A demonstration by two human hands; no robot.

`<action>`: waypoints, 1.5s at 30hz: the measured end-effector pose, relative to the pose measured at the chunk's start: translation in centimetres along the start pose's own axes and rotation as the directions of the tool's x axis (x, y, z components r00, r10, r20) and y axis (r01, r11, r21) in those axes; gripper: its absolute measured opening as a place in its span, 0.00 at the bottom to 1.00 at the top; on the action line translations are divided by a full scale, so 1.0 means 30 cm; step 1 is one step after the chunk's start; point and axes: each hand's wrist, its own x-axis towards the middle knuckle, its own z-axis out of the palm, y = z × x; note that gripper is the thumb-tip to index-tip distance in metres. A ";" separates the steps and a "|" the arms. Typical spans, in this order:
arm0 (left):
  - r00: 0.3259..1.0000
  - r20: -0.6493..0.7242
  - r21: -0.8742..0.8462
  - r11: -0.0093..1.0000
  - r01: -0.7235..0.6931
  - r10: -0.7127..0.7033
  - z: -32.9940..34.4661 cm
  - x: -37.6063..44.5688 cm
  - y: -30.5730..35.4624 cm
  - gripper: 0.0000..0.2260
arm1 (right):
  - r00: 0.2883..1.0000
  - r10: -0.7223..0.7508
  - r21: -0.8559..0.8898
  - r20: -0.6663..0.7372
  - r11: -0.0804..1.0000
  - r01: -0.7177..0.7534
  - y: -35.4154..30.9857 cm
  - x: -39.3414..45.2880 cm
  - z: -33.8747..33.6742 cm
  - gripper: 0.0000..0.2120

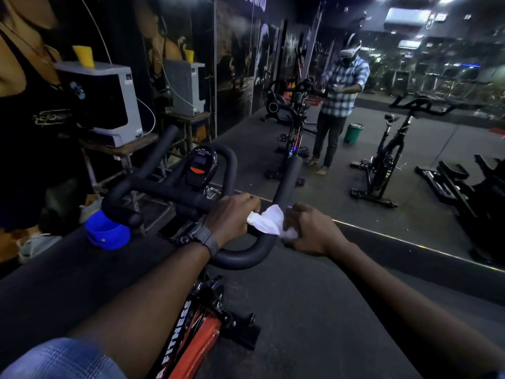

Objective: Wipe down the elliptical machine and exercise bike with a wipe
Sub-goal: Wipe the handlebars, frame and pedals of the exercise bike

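Note:
An exercise bike with black padded handlebars (246,258) and an orange frame (196,343) stands right in front of me. Its small console (200,166) sits at the middle of the bars. My left hand (232,217), with a watch on the wrist, grips the bar near its right bend. My right hand (311,231) grips a crumpled white wipe (269,221) wrapped against the right handlebar. One end of the wipe reaches under the fingers of my left hand.
A blue bottle holder (108,232) hangs off the left bar end. A large wall mirror (410,132) stands just ahead, reflecting me, other bikes and a green bin (353,134). A grey appliance on a wooden stand (109,105) is at the left. Dark rubber floor lies below.

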 end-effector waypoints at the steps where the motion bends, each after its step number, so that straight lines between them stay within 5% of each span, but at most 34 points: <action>1: 1.000 0.024 -0.005 1.000 0.005 -0.005 0.005 -0.006 -0.004 0.14 | 0.998 0.028 -0.009 -0.058 1.000 -0.029 -0.017 -0.007 0.008 0.12; 4: 0.994 0.097 -0.037 0.998 0.050 -0.046 0.012 -0.008 -0.017 0.11 | 0.980 -0.103 0.112 -0.169 0.986 0.123 -0.103 -0.015 0.051 0.13; 8: 0.981 0.185 -0.104 0.991 0.085 -0.065 0.003 -0.026 -0.058 0.16 | 0.940 -0.335 0.067 0.070 0.941 0.331 -0.092 -0.015 0.158 0.26; 13: 0.978 0.195 -0.080 0.992 0.097 -0.080 -0.007 -0.060 -0.108 0.17 | 0.984 -0.138 0.031 0.113 0.990 0.136 -0.115 0.036 0.139 0.35; 19: 0.979 0.184 -0.087 0.991 0.105 -0.087 -0.003 -0.073 -0.098 0.16 | 0.949 -0.306 0.258 0.077 0.925 0.278 -0.049 -0.055 0.117 0.22; 25: 0.983 0.177 -0.108 0.992 0.057 -0.037 -0.001 -0.096 -0.121 0.16 | 0.981 -0.187 0.224 0.047 0.959 0.172 -0.151 -0.026 0.170 0.32; 34: 0.929 0.345 -0.120 0.975 0.188 -0.136 -0.039 -0.158 -0.138 0.11 | 0.982 -0.071 0.438 -0.176 0.888 0.143 -0.346 -0.207 0.196 0.21; 41: 0.940 0.269 -0.186 0.946 0.266 -0.211 -0.065 -0.214 -0.165 0.09 | 0.915 -0.403 0.265 -0.028 0.879 0.396 -0.623 -0.081 0.251 0.20; 45: 0.945 0.243 -0.252 0.927 0.278 -0.217 -0.082 -0.253 -0.162 0.09 | 0.907 -0.416 0.033 -0.064 0.907 0.419 -0.579 -0.108 0.265 0.19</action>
